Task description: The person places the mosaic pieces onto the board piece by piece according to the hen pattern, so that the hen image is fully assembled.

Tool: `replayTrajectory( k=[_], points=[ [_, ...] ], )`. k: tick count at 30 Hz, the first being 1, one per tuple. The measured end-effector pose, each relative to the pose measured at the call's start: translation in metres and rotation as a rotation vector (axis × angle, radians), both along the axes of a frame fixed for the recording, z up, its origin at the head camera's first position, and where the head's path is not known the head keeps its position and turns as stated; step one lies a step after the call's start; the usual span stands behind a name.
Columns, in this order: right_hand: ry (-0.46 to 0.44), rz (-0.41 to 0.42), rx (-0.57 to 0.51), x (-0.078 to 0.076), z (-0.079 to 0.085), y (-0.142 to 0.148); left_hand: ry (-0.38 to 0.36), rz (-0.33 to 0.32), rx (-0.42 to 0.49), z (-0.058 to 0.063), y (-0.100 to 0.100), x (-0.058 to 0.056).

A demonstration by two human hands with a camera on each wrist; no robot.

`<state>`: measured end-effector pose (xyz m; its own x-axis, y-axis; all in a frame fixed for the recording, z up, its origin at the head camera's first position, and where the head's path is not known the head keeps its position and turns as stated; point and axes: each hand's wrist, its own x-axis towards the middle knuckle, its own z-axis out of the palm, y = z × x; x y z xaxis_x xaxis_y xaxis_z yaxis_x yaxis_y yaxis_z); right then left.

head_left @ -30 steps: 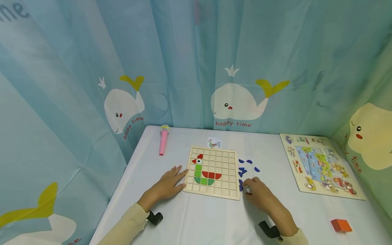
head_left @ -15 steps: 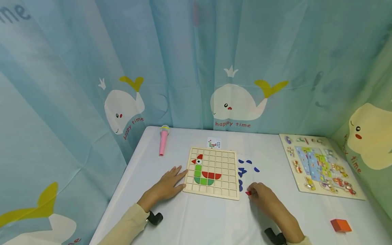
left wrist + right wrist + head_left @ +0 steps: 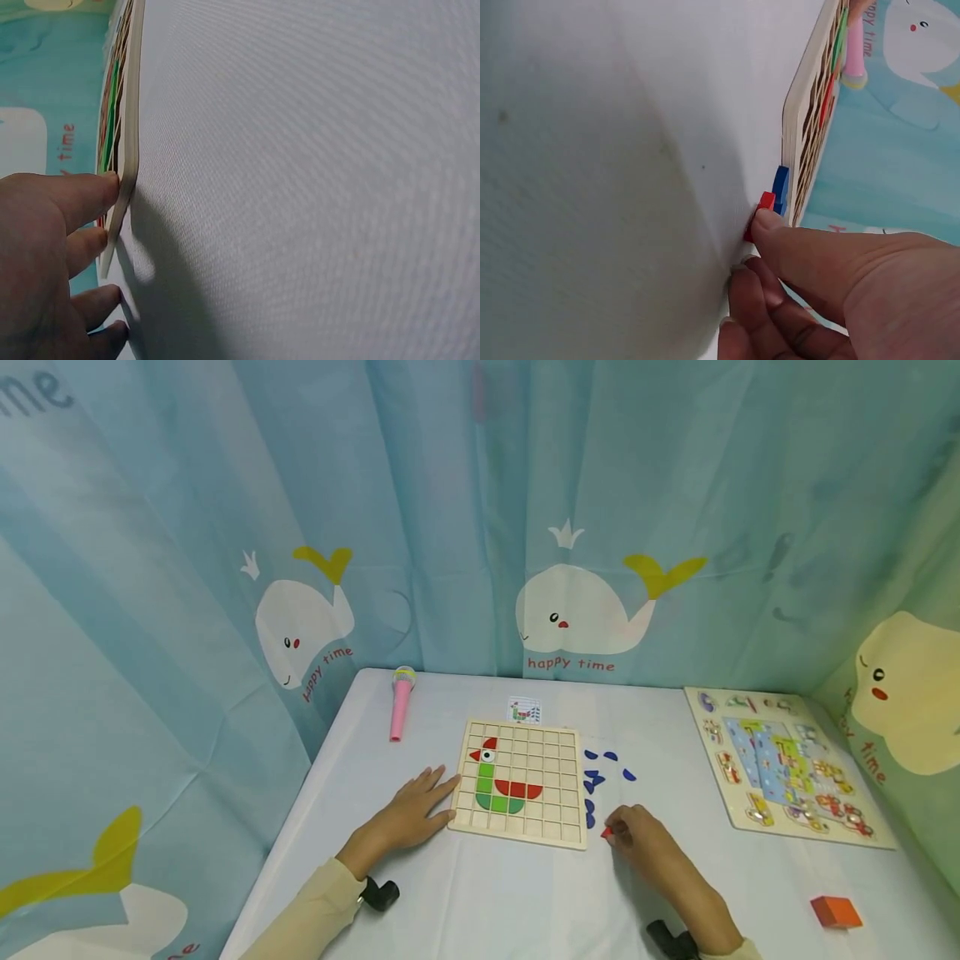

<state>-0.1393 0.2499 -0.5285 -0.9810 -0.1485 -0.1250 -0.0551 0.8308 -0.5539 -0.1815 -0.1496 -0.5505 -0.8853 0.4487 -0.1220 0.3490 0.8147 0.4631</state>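
Observation:
Just right of the wooden grid board (image 3: 555, 833), my right hand (image 3: 651, 845) pinches a small red triangular block (image 3: 606, 832) between thumb and fingers. The right wrist view shows the red block (image 3: 763, 214) low over the white cloth, with a blue piece (image 3: 781, 180) behind it. My left hand (image 3: 408, 810) lies with fingers spread, fingertips at the board's left edge. On the board a bird pattern is laid: red crest and beak, a white eye piece (image 3: 487, 756), green neck and belly, and a red wing (image 3: 517, 789).
Several blue half-round pieces (image 3: 628, 775) lie right of the board. Behind it is a small pattern card (image 3: 524, 710). A pink toy microphone (image 3: 401, 710) lies back left, a picture puzzle board (image 3: 720, 760) far right, and an orange block (image 3: 836, 912) front right.
My right hand has drawn slightly right, away from the blue pieces by the board's edge. The red block now shows more at the fingertips and has turned. The left hand stays put.

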Motion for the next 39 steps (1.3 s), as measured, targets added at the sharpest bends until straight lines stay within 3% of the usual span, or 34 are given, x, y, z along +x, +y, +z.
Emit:
replayTrajectory(
  k=[6, 14, 19, 32, 39],
  points=[
    [0.031, 0.02, 0.038, -0.001, -0.002, -0.001, 0.001, 0.001, 0.003, 0.001, 0.0, -0.001],
    [0.251, 0.048, 0.098, -0.001, -0.004, -0.01, 0.003, -0.007, 0.001, 0.004, 0.001, -0.001],
    [0.236, 0.047, 0.063, -0.006, 0.001, -0.032, 0.0, -0.006, 0.0, 0.006, 0.001, 0.0],
    [0.236, 0.183, -0.013, -0.016, 0.007, -0.12, -0.005, 0.014, -0.008, 0.0, 0.002, -0.001],
    [0.451, 0.281, 0.098, -0.019, -0.003, -0.146, -0.007, 0.005, 0.0, 0.002, 0.001, 0.0]
  ],
)
